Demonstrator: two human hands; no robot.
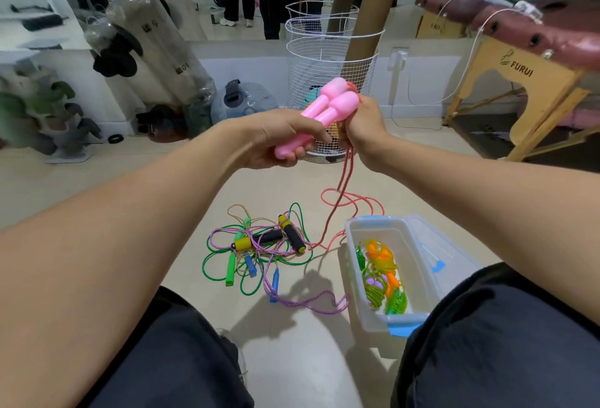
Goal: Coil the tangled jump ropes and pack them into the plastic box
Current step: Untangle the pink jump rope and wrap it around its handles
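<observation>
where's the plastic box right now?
Head view, lower right: the plastic box sits open on the floor beside the person's right knee, just right of the tangled rope pile, with coiled ropes inside.

The room is bright and evenly lit from overhead, and soft grey shadows of the arms fall on the pale floor (292, 359) toward the person. The wide lens bends the edges, so the massage table (535, 27) bows. The left edge smears into blur, while the centre stays fairly sharp.
</observation>
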